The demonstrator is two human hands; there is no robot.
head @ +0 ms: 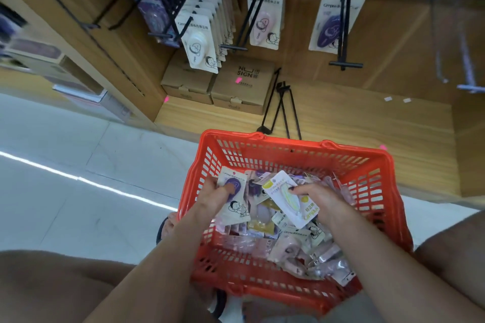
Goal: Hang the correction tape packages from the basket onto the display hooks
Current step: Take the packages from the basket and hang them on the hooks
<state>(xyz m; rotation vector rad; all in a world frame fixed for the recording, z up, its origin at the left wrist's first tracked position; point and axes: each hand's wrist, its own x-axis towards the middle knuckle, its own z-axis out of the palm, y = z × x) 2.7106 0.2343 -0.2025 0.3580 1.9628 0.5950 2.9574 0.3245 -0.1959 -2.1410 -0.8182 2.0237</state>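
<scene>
The red plastic basket [294, 155] sat on the floor right at the edge of the low wooden shelf [354, 123]. Its walls were full of little slots. There was open room above the basket and pale, shiny floor [65, 165] to the left of it. Inside lay a loose pile of flat card packages [288, 241], too many to count.

The left hand [212, 198] held one purple correction tape package [234, 198], thumb pressed on its front. The right hand [319, 199] pinched one yellow package [290, 198] by its side. Both were lifted a little over the pile.

On the wooden back wall, thin black metal hooks [252, 16] stuck out. One held a thick row of white packages [204, 31]. One held pink packages [265, 18]. One held purple ones [333, 21]. Two brown cardboard boxes [236, 86] stood below them. A few loose black hooks [283, 107] lay on the shelf beside the boxes.
</scene>
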